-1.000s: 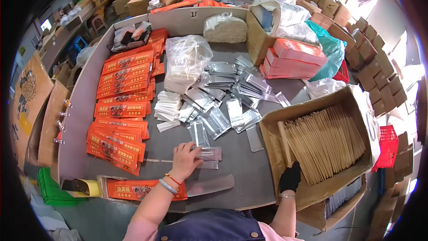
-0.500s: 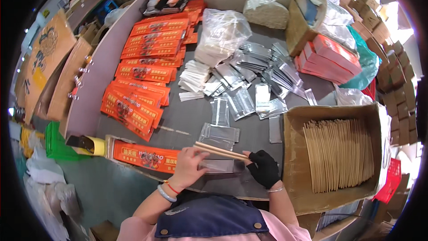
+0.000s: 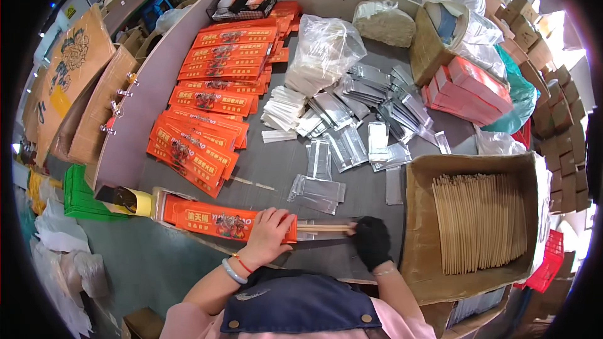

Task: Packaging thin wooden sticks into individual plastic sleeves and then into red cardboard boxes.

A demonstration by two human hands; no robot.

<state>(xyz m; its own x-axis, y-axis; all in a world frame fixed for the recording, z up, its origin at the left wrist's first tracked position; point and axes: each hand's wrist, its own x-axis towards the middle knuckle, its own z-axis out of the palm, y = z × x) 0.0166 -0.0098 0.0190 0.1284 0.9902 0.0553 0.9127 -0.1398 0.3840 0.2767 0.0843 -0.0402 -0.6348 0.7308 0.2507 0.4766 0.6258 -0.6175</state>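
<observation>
A pair of wooden chopsticks lies with its left end at the mouth of an orange printed paper sleeve; how far in it reaches is hidden. My right hand, in a black fingerless glove, is closed on the chopsticks' right end. Bent over the sleeve's right end, my left hand grips it, with the fingers at the upper edge and the thumb at the lower. Below the chopsticks shows a clear strip, partly covered by them. The sleeve rests in a cardboard holder at the table's near edge.
Fanned orange sleeves cover the table's left. Silver packets, white paper packets and a plastic bag lie in the middle. At right stands a carton of chopsticks; red-pink packs sit behind.
The chopsticks have come down from above the strip to the sleeve's mouth. My left hand has let go of them and taken the sleeve's end. My right hand still holds them.
</observation>
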